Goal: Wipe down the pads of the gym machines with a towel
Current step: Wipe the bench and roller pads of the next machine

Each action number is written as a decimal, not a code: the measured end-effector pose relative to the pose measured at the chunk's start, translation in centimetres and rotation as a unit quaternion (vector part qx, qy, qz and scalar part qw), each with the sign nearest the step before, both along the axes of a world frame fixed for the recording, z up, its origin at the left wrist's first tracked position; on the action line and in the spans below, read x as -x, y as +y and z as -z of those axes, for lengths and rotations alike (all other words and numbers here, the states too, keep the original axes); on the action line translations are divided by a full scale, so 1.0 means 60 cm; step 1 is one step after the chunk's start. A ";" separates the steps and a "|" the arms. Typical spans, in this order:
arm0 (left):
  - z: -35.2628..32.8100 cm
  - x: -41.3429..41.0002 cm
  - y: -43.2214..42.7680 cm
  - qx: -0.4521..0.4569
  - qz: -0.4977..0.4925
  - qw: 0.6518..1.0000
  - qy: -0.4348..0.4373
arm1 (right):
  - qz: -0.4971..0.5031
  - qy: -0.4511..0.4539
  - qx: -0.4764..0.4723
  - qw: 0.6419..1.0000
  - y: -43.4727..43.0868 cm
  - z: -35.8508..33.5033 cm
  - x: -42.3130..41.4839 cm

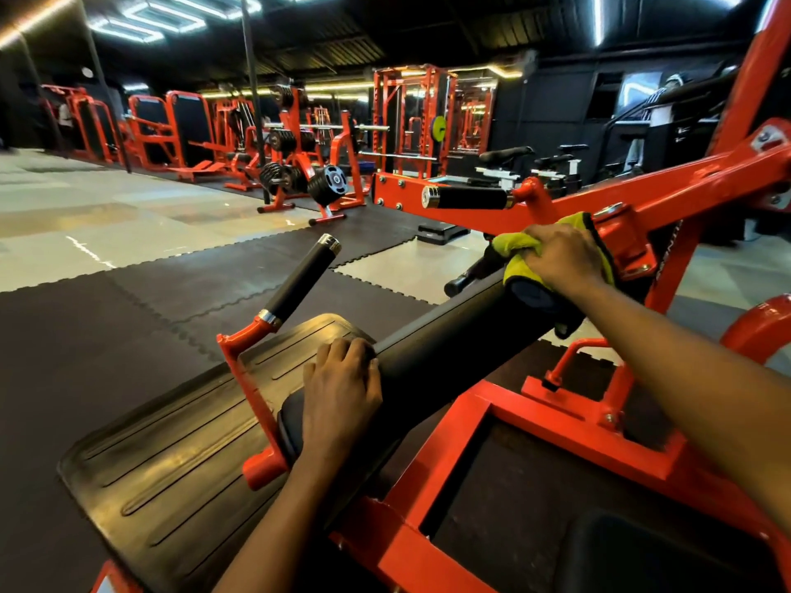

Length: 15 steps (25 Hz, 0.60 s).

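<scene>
A long black roller pad (449,344) runs across a red gym machine, from lower left to upper right. My right hand (560,256) grips a yellow-green towel (515,243) with a dark underside and holds it against the far end of the pad. My left hand (342,387) rests on the near end of the same pad, its fingers curled over the top. A ribbed black rubber footplate (171,455) lies just left of the pad.
Two black-gripped handles (299,278) (468,198) stick out of the red frame (552,425) near my hands. Red racks, benches and a weight-plate tree (295,177) stand farther back. Dark rubber mats (107,336) cover the floor to the left.
</scene>
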<state>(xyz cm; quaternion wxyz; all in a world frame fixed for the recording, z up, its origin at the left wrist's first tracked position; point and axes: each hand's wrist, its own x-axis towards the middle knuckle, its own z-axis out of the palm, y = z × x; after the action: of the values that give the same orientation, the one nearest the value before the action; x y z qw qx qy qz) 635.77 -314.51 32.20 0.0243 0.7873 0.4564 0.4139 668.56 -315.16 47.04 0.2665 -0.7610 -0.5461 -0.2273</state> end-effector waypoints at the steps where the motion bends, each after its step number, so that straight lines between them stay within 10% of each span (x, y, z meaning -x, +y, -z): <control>1: 0.005 0.001 0.000 -0.004 -0.005 1.000 0.004 | 0.017 0.016 0.017 1.000 0.005 -0.012 -0.007; 6: 0.007 -0.002 -0.011 -0.013 -0.014 1.000 -0.005 | -0.046 -0.063 0.190 0.979 0.041 0.014 0.067; 15: 0.028 0.089 -0.054 0.042 0.026 0.992 -0.116 | -0.166 -0.098 0.064 0.979 -0.010 0.117 0.244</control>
<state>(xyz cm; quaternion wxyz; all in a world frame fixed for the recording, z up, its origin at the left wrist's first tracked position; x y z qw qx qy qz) 630.46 -317.76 30.54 0.1206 0.7439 0.4470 0.4819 653.91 -315.79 40.00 0.1964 -0.6493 -0.7017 -0.2176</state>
